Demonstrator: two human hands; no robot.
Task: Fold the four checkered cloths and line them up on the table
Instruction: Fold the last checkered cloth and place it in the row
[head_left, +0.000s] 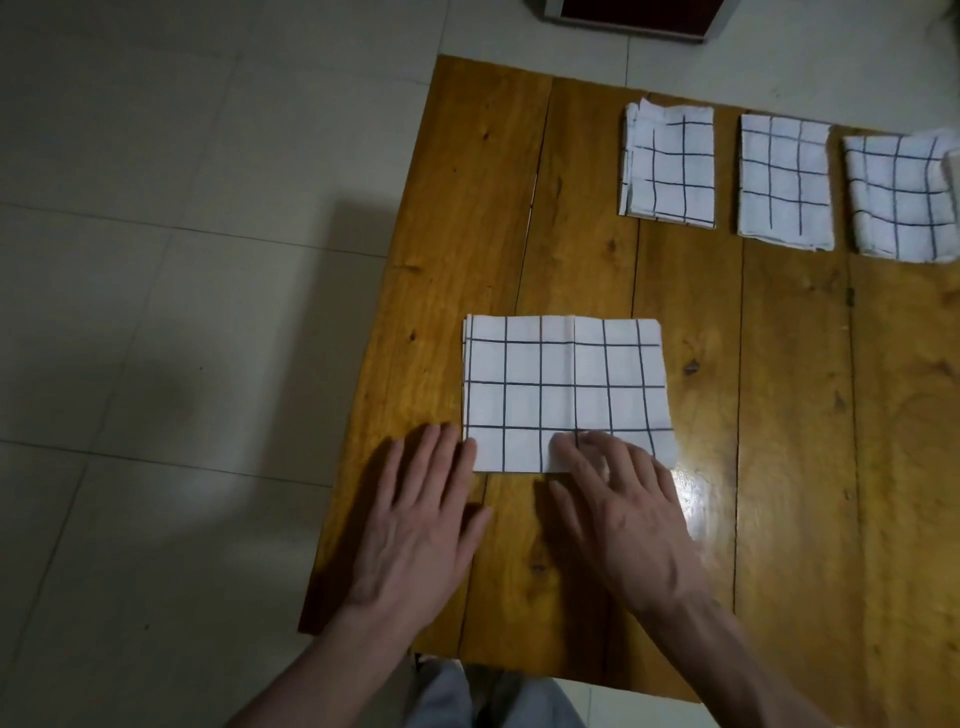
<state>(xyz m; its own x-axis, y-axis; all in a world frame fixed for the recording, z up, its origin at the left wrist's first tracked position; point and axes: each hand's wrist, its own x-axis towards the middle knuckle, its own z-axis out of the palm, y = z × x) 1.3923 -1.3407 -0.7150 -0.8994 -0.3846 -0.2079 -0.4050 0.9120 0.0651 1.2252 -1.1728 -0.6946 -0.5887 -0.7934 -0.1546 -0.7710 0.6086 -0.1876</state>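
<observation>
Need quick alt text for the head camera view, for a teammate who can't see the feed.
Both hands rest at the near edge of a partly folded checkered cloth on a wooden table: left hand flat at its near-left corner, right hand with fingertips on its near edge. Three smaller folded cloths lie in a row at the far right.
</observation>
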